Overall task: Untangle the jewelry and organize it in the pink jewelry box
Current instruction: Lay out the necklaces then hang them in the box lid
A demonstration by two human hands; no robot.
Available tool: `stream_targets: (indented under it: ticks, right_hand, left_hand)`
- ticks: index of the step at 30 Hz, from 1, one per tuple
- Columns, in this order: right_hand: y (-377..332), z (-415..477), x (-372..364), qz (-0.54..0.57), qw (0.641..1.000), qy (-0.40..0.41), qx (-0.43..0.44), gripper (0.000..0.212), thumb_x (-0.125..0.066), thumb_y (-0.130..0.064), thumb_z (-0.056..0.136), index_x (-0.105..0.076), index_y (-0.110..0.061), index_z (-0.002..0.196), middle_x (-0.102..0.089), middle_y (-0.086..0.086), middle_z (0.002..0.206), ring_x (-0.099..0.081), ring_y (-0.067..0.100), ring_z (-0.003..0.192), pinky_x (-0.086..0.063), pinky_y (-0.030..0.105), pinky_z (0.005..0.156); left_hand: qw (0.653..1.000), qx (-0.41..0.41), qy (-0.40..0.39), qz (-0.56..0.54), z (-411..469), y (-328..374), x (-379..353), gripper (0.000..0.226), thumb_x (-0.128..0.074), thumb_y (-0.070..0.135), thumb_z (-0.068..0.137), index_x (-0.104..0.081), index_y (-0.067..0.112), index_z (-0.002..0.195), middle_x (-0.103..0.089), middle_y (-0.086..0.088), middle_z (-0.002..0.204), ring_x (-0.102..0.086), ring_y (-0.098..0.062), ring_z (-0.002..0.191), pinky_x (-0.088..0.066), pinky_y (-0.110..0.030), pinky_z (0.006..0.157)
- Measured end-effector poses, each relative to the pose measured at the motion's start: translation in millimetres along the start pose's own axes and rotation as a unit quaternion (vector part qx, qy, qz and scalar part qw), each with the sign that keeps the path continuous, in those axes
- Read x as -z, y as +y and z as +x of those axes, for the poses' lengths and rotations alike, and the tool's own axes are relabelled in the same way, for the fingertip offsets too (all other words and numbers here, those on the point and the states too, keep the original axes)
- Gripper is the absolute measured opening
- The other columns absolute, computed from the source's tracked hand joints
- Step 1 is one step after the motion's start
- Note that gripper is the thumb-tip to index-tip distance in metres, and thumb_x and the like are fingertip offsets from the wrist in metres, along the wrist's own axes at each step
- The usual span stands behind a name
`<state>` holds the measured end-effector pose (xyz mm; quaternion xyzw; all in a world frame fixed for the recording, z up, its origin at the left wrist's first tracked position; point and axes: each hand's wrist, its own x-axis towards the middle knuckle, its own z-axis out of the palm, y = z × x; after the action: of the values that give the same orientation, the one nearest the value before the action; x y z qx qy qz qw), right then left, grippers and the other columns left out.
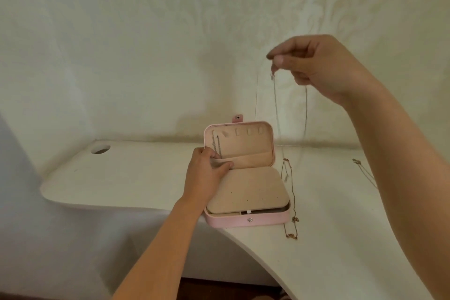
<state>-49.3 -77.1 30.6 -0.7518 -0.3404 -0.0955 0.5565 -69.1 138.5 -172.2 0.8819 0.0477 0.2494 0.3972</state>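
The pink jewelry box (248,221) lies open on the white table (121,178), its lid upright with a row of small hooks. A silver chain (217,145) hangs from the leftmost hook inside the lid. My left hand (207,173) pinches the beige pocket flap at the lid's lower left. My right hand (319,66) is raised well above the table and pinches a thin silver necklace (277,114), which dangles in a long loop to the right of the box. A gold necklace (291,200) lies on the table beside the box's right side.
Another thin chain (362,168) lies on the table at the far right, partly behind my right forearm. A round cable hole (100,148) sits at the table's back left. The table's front edge curves inward just below the box. A pale wall stands close behind.
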Motion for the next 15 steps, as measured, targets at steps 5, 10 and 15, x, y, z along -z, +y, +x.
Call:
stream_targets:
  ticks: [5, 10, 15]
  right_hand:
    - [-17.0, 23.8, -9.0, 0.023, 0.998, 0.011, 0.060, 0.018, -0.061, -0.003, 0.088, -0.067, -0.009, 0.103, -0.073, 0.002, 0.089, -0.054, 0.006, 0.059, -0.042, 0.017, 0.053]
    - [-10.3, 48.9, -33.5, 0.082, 0.994, 0.032, 0.063, 0.014, -0.066, -0.008, 0.086, -0.068, -0.009, 0.099, -0.073, 0.004, 0.088, -0.055, -0.003, 0.057, -0.033, 0.015, 0.051]
    - [0.9, 63.7, -54.1, 0.108, 0.993, 0.011, 0.047, 0.011, -0.065, -0.010, 0.087, -0.070, -0.013, 0.097, -0.073, 0.001, 0.087, -0.038, 0.007, 0.056, -0.030, 0.016, 0.049]
  left_hand:
    - [1.000, -0.004, -0.004, 0.011, 1.4, -2.3, -0.7, 0.030, -0.074, 0.035, 0.077, -0.053, 0.017, 0.087, -0.050, -0.001, 0.099, -0.049, -0.012, 0.079, -0.031, -0.014, 0.062]
    - [1.000, -0.001, -0.002, -0.001, 1.7, -1.6, -1.1, 0.030, -0.074, 0.034, 0.077, -0.054, 0.015, 0.088, -0.049, -0.001, 0.099, -0.050, -0.013, 0.080, -0.034, -0.020, 0.066]
    - [1.000, -0.002, -0.003, -0.004, 1.1, -1.7, -1.1, 0.032, -0.074, 0.035, 0.077, -0.055, 0.014, 0.091, -0.049, -0.001, 0.100, -0.051, -0.015, 0.082, -0.036, -0.022, 0.068]
